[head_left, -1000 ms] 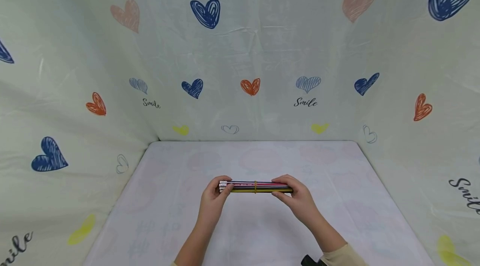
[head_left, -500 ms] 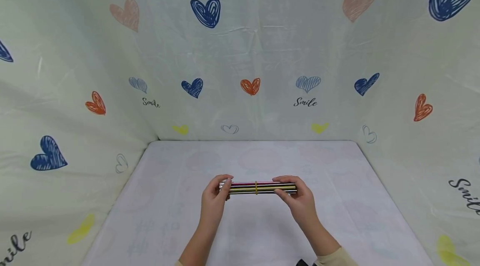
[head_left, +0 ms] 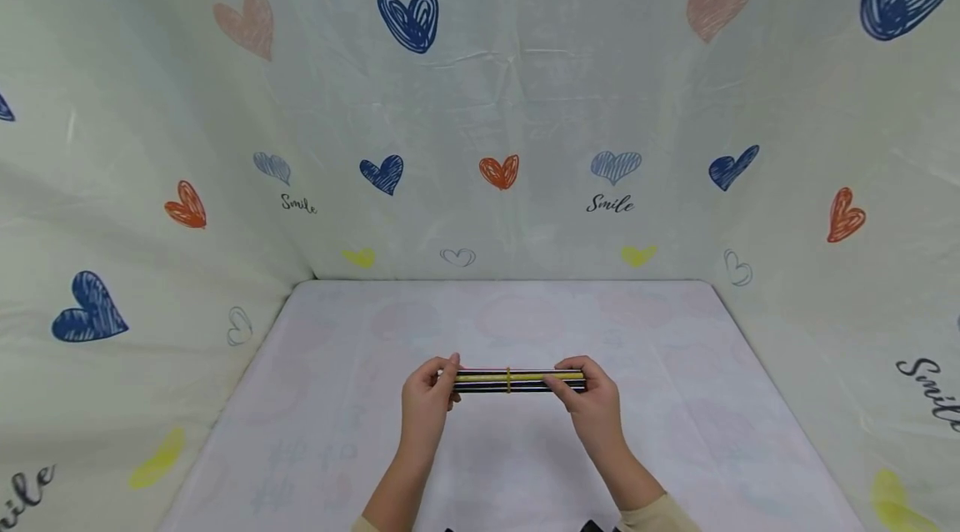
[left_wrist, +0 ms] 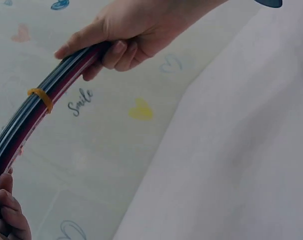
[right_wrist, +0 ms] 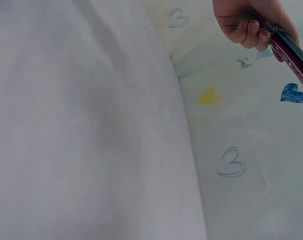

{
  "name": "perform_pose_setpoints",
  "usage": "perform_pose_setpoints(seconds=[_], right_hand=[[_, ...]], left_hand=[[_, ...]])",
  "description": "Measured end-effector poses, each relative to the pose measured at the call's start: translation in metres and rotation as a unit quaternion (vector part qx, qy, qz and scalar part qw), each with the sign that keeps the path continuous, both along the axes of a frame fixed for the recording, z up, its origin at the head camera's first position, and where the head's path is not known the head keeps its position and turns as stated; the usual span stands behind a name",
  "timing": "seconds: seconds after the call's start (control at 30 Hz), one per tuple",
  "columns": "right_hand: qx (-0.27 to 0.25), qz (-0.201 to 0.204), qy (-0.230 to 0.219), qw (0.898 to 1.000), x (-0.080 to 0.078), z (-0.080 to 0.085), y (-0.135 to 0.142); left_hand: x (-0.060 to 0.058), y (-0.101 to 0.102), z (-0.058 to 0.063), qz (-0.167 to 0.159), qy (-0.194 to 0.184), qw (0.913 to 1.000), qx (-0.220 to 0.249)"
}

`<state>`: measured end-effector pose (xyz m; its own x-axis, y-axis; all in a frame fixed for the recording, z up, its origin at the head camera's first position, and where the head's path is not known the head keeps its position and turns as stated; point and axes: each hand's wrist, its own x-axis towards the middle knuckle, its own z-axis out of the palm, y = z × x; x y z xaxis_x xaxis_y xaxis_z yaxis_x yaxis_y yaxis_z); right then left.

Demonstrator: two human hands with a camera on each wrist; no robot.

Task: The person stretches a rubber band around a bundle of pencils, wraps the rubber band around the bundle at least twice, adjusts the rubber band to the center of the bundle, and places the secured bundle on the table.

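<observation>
A bundle of striped pencils (head_left: 480, 383) is held level above the table, dark, yellow and pinkish-red along its sides. A yellow rubber band (head_left: 508, 380) goes round its middle. My left hand (head_left: 426, 407) grips the left end, thumb toward me, and covers that tip. At the other end my right hand (head_left: 598, 409) pinches the bundle between thumb and fingers. In the left wrist view the pencils (left_wrist: 29, 117) slant between both hands, the band near mid-length. Silvery ends of the pencils (right_wrist: 274, 28) show beside the left hand in the right wrist view.
The table (head_left: 375, 323) has a pale white cover. Behind and beside it hangs a light curtain (head_left: 525, 98) printed with hearts and "Smile". Dark objects (head_left: 592, 526) poke in at the bottom edge, near the right sleeve (head_left: 658, 514).
The bundle has been rolled between the fingers, so yellow and dark pencils now face up where pinkish-red ones did. The left thumb has moved up over the silvery end. Both hands stay nearly in place.
</observation>
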<state>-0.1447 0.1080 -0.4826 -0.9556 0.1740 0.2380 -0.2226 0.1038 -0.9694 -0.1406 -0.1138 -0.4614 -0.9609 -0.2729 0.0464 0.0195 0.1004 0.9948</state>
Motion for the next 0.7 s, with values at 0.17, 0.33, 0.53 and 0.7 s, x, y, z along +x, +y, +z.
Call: perform_pose_setpoints(seconds=[0.17, 0.33, 0.53, 0.7], right_hand=[[-0.002, -0.012, -0.026, 1.0, -0.007, -0.008, 0.0], [-0.045, -0.018, -0.053, 0.997, -0.017, -0.02, 0.001], [-0.082, -0.059, -0.079, 0.992, -0.026, -0.039, -0.005], [-0.087, -0.111, -0.085, 0.986, -0.031, -0.055, -0.015]], left_hand=[[-0.006, 0.0, -0.012, -0.01, 0.002, 0.9999, 0.005], [-0.012, 0.002, -0.026, -0.006, -0.005, 0.9998, 0.017], [-0.02, 0.008, -0.045, 0.025, -0.006, 0.9995, 0.017], [-0.028, 0.015, -0.06, 0.065, 0.005, 0.9977, 0.017]])
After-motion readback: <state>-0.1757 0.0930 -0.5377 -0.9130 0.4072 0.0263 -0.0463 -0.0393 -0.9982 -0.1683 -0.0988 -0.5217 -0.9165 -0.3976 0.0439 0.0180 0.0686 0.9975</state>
